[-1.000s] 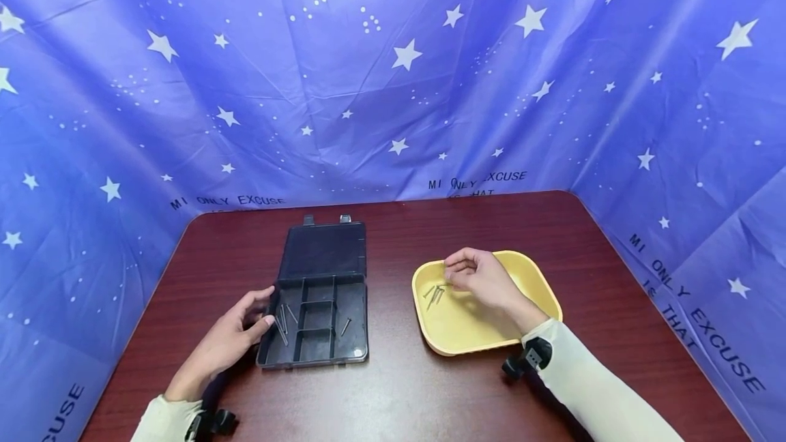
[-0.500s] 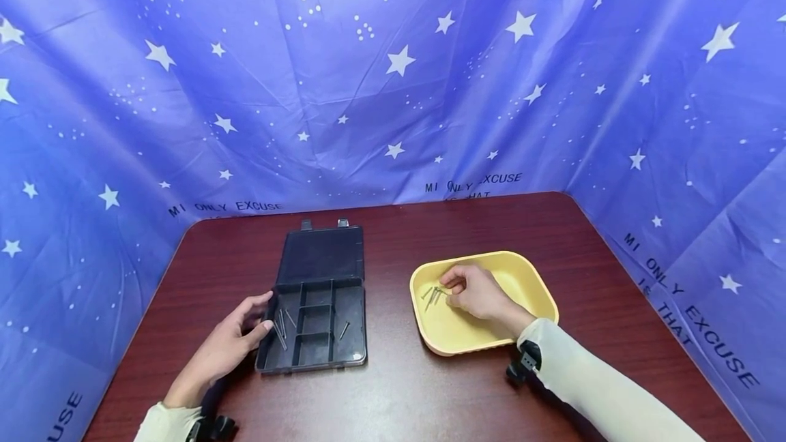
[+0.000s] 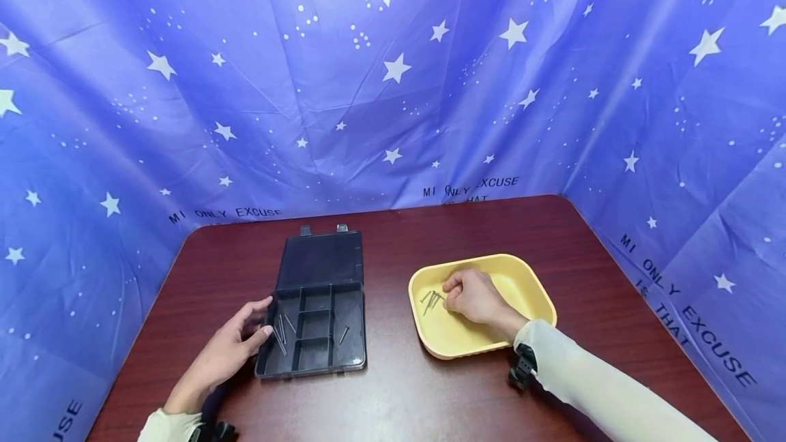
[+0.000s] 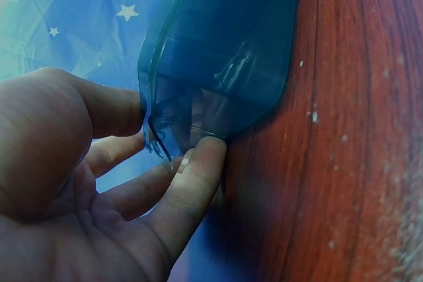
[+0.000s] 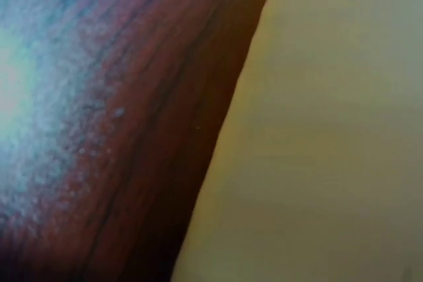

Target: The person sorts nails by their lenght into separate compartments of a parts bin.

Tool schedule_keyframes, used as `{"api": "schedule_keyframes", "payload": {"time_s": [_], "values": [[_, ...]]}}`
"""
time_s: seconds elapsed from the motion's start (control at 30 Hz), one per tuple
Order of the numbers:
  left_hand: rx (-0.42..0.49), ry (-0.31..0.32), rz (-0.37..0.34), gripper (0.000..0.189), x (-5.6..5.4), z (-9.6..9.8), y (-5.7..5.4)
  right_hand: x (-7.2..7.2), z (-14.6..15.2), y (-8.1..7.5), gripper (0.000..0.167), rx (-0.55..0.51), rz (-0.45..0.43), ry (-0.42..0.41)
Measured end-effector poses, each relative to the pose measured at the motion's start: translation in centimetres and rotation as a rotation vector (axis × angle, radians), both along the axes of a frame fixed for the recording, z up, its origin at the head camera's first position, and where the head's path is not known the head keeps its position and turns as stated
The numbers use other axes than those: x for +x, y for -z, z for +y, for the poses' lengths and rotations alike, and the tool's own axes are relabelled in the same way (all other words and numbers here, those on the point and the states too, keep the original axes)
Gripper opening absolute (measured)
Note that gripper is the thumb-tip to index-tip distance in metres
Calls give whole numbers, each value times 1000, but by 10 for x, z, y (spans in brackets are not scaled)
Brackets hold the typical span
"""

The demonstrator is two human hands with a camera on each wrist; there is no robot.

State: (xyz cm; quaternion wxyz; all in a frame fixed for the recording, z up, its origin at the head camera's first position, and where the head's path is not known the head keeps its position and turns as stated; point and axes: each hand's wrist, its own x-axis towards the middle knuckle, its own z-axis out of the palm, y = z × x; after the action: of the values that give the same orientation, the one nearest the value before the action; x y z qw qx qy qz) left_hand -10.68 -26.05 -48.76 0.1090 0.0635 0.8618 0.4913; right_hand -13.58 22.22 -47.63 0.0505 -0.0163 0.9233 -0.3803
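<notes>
My left hand point(image 3: 227, 353) grips the left side of an open dark plastic compartment box point(image 3: 314, 363); in the left wrist view, the thumb presses its upper rim and a finger point(image 4: 192, 189) its lower edge. Several thin metal screws point(image 3: 280, 334) lie in the box's left compartment and a single screw point(image 3: 344, 335) in its right one. My right hand point(image 3: 475, 295) reaches into a yellow tray point(image 3: 522, 275), fingers curled and tips right at a small heap of screws point(image 3: 432, 300). Whether it pinches one, I cannot tell. The right wrist view shows only the tray's side point(image 5: 317, 130) and tabletop.
The box's lid point(image 3: 322, 258) lies folded back, its two latches toward the rear. Box and tray stand apart on a dark red wooden table point(image 3: 387, 333). Blue star-printed cloth point(image 3: 344, 87) hangs behind the table and on both sides.
My right hand has lowered into the yellow tray, its fingertips coming down to the screws. The left hand stays on the box. The head view has shifted slightly.
</notes>
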Motion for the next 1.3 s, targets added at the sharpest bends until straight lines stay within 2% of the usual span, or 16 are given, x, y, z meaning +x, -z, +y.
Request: {"api": "schedule_keyframes", "payload": {"time_s": [0.1,0.27,0.47,0.7,1.0,1.2,1.3], "values": [[-4,-3,-4,61,1,0,0,-1,0,-2,27,-9,-23,15],[-9,-3,-19,62,1,0,0,-1,-1,-4,34,-134,-108,66],[-22,0,-20,62,0,0,-2,0,-1,-4,34,-242,-174,69],[-23,1,-13,61,-2,0,-2,3,1,-9,28,-433,-233,58],[-34,7,-19,61,-2,-2,-1,-1,7,-32,22,-479,-154,28],[-26,-2,-24,61,-1,-1,-1,-2,3,-52,28,-628,-109,5],[-21,-7,-29,61,0,-1,-2,-1,2,-59,29,-670,-94,-11]]}}
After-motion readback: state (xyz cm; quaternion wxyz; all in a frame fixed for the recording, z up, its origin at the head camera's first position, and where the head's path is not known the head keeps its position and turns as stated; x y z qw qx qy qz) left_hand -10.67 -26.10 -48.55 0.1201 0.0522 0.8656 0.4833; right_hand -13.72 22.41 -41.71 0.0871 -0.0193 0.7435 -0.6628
